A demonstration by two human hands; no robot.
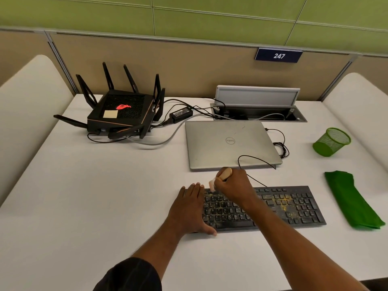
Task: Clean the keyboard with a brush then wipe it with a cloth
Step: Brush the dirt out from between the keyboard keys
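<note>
Two hands are tending the dusty, yellow-speckled black keyboard (294,206): left hand (190,208) lying flat on its end, right hand (233,185) gripping a wooden-handled brush (224,174).

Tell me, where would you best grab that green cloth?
Probably pinch the green cloth at its far narrow end, from above: it lies folded flat on the table, right of the keyboard, with no raised part to wrap.

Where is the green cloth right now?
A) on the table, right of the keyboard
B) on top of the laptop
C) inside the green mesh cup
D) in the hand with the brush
A: the green cloth lies on the table just right of the keyboard, with no hand on it, while the right hand grips the brush.
</note>
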